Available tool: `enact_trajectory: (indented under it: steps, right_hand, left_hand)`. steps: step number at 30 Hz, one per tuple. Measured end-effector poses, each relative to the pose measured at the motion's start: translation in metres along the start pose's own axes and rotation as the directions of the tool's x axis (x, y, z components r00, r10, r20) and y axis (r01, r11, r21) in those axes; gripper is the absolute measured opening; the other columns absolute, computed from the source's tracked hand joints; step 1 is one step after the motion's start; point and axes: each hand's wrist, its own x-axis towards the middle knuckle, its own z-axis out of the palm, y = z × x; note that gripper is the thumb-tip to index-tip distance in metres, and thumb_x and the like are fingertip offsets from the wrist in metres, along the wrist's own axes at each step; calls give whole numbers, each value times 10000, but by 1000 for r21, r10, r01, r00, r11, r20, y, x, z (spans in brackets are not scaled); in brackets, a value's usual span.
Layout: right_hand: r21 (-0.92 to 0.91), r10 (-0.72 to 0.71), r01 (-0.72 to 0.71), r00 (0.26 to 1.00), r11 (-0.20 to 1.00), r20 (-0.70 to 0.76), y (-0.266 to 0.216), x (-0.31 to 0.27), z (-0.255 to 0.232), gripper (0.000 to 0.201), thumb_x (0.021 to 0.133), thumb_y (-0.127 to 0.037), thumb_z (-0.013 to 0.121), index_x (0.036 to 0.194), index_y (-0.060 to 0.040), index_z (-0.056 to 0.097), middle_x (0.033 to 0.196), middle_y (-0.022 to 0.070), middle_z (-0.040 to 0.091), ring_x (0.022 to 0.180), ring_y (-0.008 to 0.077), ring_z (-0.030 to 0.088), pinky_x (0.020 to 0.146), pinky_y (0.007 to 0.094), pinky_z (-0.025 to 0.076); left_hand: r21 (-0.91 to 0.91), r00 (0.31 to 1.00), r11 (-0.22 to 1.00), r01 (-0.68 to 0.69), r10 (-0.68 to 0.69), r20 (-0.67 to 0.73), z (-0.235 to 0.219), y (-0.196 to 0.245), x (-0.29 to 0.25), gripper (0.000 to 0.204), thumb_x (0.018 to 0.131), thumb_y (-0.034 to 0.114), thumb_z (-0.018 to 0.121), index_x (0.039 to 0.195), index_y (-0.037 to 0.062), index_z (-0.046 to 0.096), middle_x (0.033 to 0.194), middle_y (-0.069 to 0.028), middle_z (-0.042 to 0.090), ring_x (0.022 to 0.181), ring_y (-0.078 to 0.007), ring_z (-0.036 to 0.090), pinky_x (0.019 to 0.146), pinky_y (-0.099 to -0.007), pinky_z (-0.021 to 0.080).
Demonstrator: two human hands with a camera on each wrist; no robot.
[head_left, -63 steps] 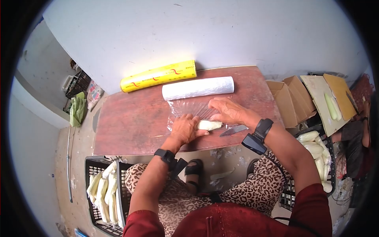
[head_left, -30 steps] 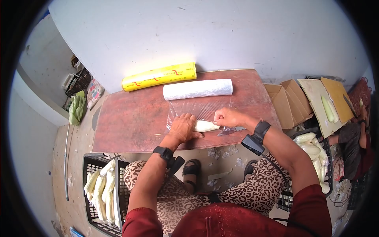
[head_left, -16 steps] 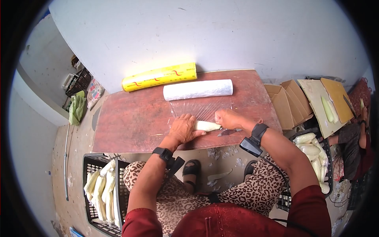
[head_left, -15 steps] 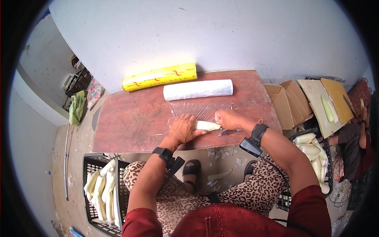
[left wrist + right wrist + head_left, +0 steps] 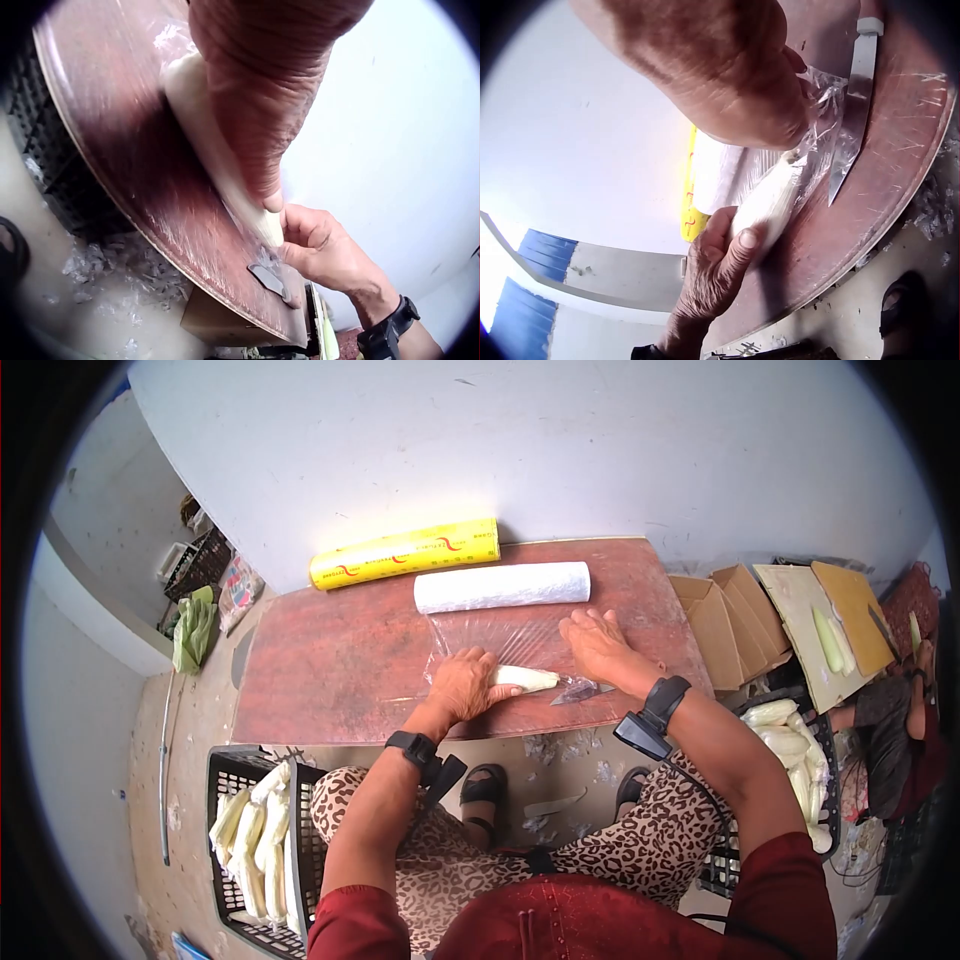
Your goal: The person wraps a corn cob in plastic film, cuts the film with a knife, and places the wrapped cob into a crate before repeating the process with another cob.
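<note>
Both palms down, left hand (image 5: 465,685) round pale vegetable (image 5: 530,678), right hand (image 5: 603,650) by film (image 5: 498,632).

A reddish-brown wooden tabletop (image 5: 330,660), its surface scuffed and its front edge curved. Along the back lies a yellow printed roll (image 5: 405,554), slightly slanted, with a white roll (image 5: 502,588) just in front. Clear, wrinkled film (image 5: 480,633) spreads forward from the white roll, with a pale, tapered vegetable (image 5: 530,678) near the front. Right of it lies a knife (image 5: 855,112).
</note>
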Motion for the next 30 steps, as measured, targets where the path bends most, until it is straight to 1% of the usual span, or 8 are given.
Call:
enact_trajectory:
  steps: [2, 5, 8, 11, 16, 22, 25, 30]
  right_hand:
    - [136, -58, 76, 989, 988, -132, -5, 3, -7, 191, 796, -93, 622, 972, -68, 549, 973, 119, 549, 970, 318, 524, 826, 438, 390]
    - [239, -285, 335, 933, 911, -220, -28, -6, 2, 243, 794, -153, 666, 974, -70, 526, 999, 123, 526, 970, 309, 522, 811, 446, 392]
    - [95, -355, 372, 921, 923, -160, -47, -12, 28, 252, 808, -186, 643, 975, -49, 513, 976, 126, 519, 966, 295, 524, 811, 446, 383]
    - [27, -357, 364, 924, 931, -134, -49, -9, 39, 252, 798, -176, 636, 968, -33, 517, 968, 142, 522, 951, 307, 539, 809, 439, 401]
    - [58, -331, 340, 935, 939, -124, -45, -3, 51, 239, 809, -162, 605, 979, -19, 516, 980, 152, 526, 924, 315, 564, 789, 443, 430]
    - [70, -354, 361, 930, 930, -97, -45, -3, 47, 238, 806, -130, 603, 998, -16, 519, 974, 157, 534, 918, 322, 569, 784, 446, 431]
    - [83, -368, 376, 925, 923, -99, -44, -3, 47, 258, 795, -127, 624, 1005, -19, 520, 978, 163, 538, 912, 323, 570, 779, 447, 430]
    - [101, -361, 367, 929, 924, -77, -42, -1, 48, 317, 776, -148, 673, 1020, -16, 519, 1004, 176, 544, 943, 333, 571, 796, 462, 426]
  left_hand:
    - [-2, 1000, 1000, -10, 10, -9, 0, 0, 1, 659, 796, 649, 561, 938, 8, 607, 964, -192, 605, 943, -365, 587, 828, -441, 468]
    - [10, 999, 1000, -26, 26, -21, 3, -2, 2, 662, 789, 655, 561, 932, 10, 607, 954, -189, 609, 939, -364, 588, 826, -440, 469]
    - [30, 1000, 999, -22, 23, -13, 2, 0, 2, 664, 781, 656, 566, 931, 11, 606, 944, -186, 611, 938, -362, 588, 823, -439, 469]
    - [37, 999, 999, -22, 23, -27, 1, 2, 0, 662, 775, 654, 575, 935, 13, 603, 941, -182, 612, 938, -358, 589, 818, -437, 470]
    - [44, 1000, 999, -7, 8, -15, -1, 4, -4, 659, 768, 645, 590, 979, 21, 593, 977, -172, 604, 963, -353, 586, 825, -436, 475]
    - [-74, 994, 991, 107, -105, 40, -9, 5, -15, 622, 746, 548, 687, 1069, 31, 567, 1072, -169, 578, 1052, -353, 557, 882, -431, 465]
    - [-79, 992, 989, 122, -117, 55, -10, 0, -20, 652, 736, 519, 716, 1126, 26, 543, 1060, -185, 573, 1056, -373, 544, 882, -431, 460]
    - [-42, 956, 961, 272, -264, 129, -15, -7, -28, 609, 724, 413, 761, 1142, 32, 536, 1127, -179, 572, 1103, -365, 527, 925, -433, 440]
